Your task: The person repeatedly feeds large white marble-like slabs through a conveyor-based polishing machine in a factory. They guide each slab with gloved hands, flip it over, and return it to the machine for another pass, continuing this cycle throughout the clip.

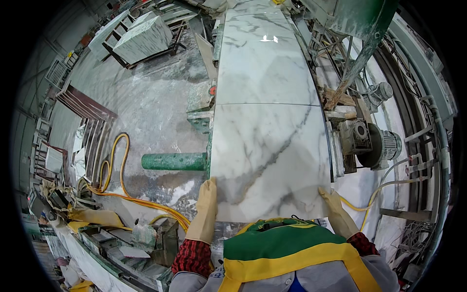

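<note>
White slabs (267,151) on machine bed (210,143)

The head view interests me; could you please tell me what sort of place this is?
Probably a stone-processing workshop: veined white slabs lie end to end, a motor sits to their right, and a veined white block stands farther back, left.

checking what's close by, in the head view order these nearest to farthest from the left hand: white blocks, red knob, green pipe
From the left hand:
1. green pipe: just ahead, to its left
2. red knob: farther, nearly straight ahead
3. white blocks: farthest, ahead and left
</note>
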A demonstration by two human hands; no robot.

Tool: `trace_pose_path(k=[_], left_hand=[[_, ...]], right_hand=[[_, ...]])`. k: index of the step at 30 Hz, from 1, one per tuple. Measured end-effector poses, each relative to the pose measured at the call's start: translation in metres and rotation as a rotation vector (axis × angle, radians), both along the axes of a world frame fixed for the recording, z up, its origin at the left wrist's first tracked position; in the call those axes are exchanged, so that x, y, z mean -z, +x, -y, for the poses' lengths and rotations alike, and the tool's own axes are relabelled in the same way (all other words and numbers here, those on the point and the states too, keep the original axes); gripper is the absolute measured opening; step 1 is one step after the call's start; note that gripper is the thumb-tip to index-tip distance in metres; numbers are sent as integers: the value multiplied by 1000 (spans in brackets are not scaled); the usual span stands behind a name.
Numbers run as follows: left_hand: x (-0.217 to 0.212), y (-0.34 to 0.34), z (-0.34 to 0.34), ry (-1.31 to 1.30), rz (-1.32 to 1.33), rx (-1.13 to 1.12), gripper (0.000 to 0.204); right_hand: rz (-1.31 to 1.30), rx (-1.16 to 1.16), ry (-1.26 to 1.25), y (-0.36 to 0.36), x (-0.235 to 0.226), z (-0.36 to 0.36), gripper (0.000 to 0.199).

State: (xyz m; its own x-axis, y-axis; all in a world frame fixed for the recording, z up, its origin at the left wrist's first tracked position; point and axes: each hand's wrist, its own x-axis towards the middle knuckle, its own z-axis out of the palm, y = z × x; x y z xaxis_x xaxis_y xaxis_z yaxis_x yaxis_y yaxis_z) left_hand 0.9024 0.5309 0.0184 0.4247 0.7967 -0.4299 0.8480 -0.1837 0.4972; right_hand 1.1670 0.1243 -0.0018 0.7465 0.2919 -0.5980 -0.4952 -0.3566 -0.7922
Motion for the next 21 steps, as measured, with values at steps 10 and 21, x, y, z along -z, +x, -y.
trace_pose_path(k=[10,21], left_hand=[[21,-4,-10,60,-34,139,59],[57,1,5,-70,185,-128,58]], right_hand=[[-108,27,222,12,10,-4,38],[-121,41,74,26,-34,-16,44]])
